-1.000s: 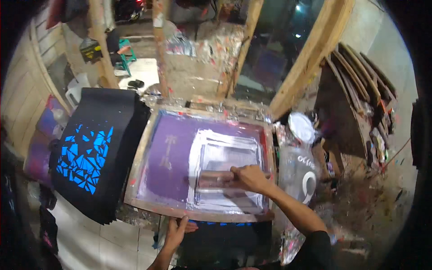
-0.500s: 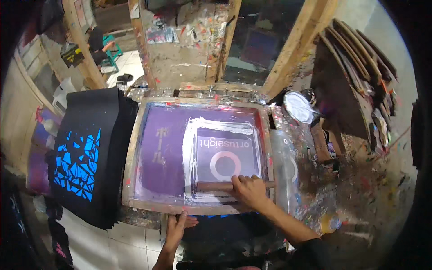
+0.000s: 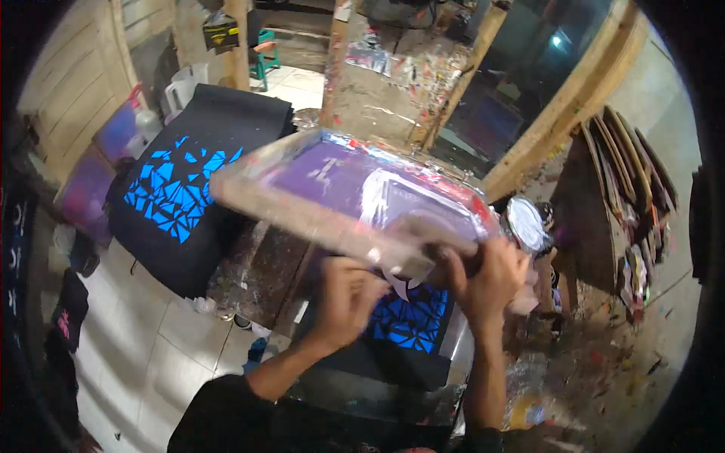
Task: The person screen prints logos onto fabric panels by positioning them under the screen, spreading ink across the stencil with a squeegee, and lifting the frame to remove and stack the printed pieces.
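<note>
The screen frame [image 3: 302,196], with purple mesh and white ink, is raised and tilted over the bench. My right hand [image 3: 487,283] is closed at its front right corner, beside a blurred dark bar, apparently the squeegee. My left hand [image 3: 347,302] is below the front edge, fingers curled and blurred; what they hold, if anything, is unclear. Beneath lies black fabric [image 3: 408,362] with blue shard shapes and part of a pale print. Left of it is a stack of black panels [image 3: 158,124] printed with blue shards.
A white-topped tub [image 3: 525,223] stands right of the frame, near leaning boards [image 3: 627,166]. At left are a spray bottle [image 3: 143,117] and purple screens [image 3: 87,196]. A wooden door frame and green chair [image 3: 264,60] stand behind; tiled floor [image 3: 170,351] shows below.
The screen has risen from flat, uncovering the fabric underneath. My right hand has moved to its front corner; my left hand has shifted up and right with fingers more curled. The view has turned.
</note>
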A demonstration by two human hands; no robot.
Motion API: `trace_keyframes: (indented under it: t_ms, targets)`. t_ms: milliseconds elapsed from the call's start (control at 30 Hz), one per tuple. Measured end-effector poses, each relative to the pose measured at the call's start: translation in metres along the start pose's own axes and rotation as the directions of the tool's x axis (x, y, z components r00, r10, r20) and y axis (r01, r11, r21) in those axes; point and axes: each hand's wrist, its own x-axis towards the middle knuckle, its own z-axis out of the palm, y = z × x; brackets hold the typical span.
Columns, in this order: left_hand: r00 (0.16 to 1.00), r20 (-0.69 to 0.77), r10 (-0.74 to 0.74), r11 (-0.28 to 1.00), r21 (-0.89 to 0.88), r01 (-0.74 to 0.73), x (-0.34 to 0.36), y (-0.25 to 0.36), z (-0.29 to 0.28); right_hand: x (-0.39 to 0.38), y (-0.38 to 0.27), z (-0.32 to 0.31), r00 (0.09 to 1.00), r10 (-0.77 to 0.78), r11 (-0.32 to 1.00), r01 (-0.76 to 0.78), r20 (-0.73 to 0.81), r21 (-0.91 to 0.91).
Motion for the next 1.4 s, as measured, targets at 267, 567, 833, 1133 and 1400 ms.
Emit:
trace_keyframes:
  t_ms: [267, 567, 833, 1133, 1400]
  targets:
    - [0.421, 0.898, -0.126, 0.916, 0.268, -0.298, 0.015, -0.107, 0.137, 0.162, 0.027, -0.014, 0.996, 0.069, 0.997, -0.07, 0.064, 0.022]
    - [0.87, 0.412, 0.271, 0.148, 0.875, -0.461, 0.286, -0.182, -0.054, 0.199, 0.038, -0.01, 0.994, 0.108, 0.994, -0.108, -0.001, 0.009]
    - [0.931, 0.201, 0.303, 0.82, 0.442, -0.363, 0.271, -0.112, -0.021, 0.224, 0.06, 0.001, 0.992, 0.117, 0.992, -0.118, 0.039, 0.039]
    - [0.535, -0.468, 0.703, 0.568, 0.822, -0.028, 0.081, 0.123, -0.328, 0.242, 0.072, -0.003, 0.989, 0.11, 0.992, -0.115, 0.1, 0.046]
    - [0.586, -0.051, 0.808, 0.101, 0.993, -0.053, 0.084, 0.115, -0.263, 0.229, 0.057, -0.025, 0.969, 0.155, 0.984, -0.169, 0.194, 0.054]
